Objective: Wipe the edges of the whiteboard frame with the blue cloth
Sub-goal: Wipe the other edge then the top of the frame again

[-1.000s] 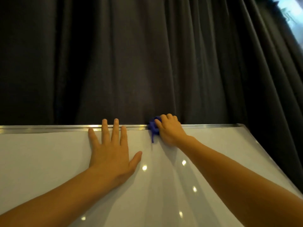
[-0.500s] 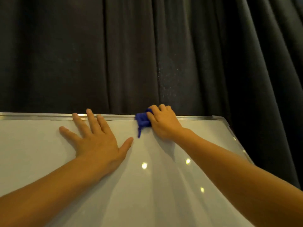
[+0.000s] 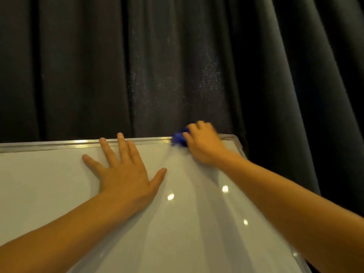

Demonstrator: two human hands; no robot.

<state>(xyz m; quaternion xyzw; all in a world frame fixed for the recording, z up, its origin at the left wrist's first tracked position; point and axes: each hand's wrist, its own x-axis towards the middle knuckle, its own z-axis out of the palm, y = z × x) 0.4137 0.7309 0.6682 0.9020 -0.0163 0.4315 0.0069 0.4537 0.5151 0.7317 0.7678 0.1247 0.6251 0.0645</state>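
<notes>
A white whiteboard (image 3: 59, 194) fills the lower part of the view, with a silver metal frame (image 3: 59, 144) along its top edge. My right hand (image 3: 204, 144) is closed on a bunched blue cloth (image 3: 178, 139) and presses it against the top frame close to the right corner; the hand is motion-blurred. My left hand (image 3: 126, 174) lies flat on the board surface with fingers spread, its fingertips reaching the top frame. Most of the cloth is hidden under my right hand.
A dark pleated curtain (image 3: 177, 66) hangs directly behind the board, with pale dust specks on it. The board's right frame edge (image 3: 299, 259) runs down to the lower right. Small ceiling-light reflections dot the board.
My right hand with the cloth has slid right along the top frame toward the right corner. My left hand stays flat on the board. The camera has shifted.
</notes>
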